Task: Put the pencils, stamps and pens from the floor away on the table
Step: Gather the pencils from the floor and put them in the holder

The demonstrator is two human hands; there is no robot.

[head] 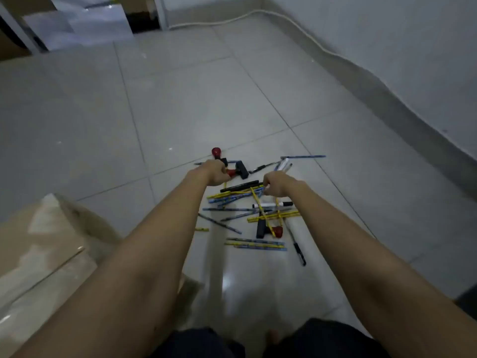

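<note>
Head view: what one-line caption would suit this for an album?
Both hands, left hand and right hand, reach into scattered pencils, pens and stamps on the tiled floor.

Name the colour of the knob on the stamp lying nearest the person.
Red, on a black base; the stamp shows best in the head view.

dim, grey cast | glare on floor tiles [227,282] | edges bowed, soft blur
</note>
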